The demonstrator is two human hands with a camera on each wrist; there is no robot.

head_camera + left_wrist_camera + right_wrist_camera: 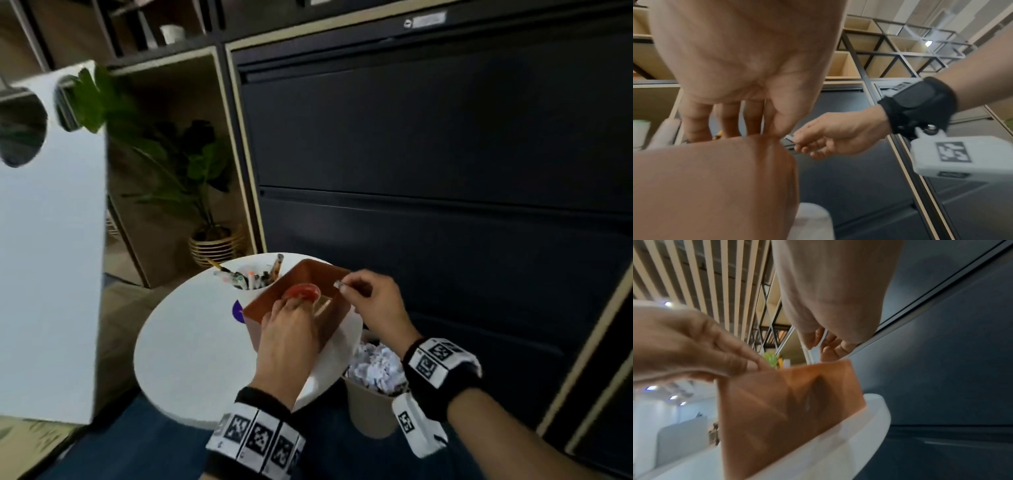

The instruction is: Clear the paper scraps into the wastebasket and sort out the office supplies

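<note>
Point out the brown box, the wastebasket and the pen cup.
brown box (310,274), head view, on its far inner wall.
wastebasket (368,409), head view, on its beige outer wall.
pen cup (245,294), head view, on its white front wall.

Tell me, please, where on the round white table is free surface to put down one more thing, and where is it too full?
Free: the broad left and near part of the white table, bordered by the pen cup, the brown box and the left hand. Crowded: the far right edge, where cup, box and both hands meet; the right hand pinches a small clip there. The wastebasket stands below that edge.
</note>
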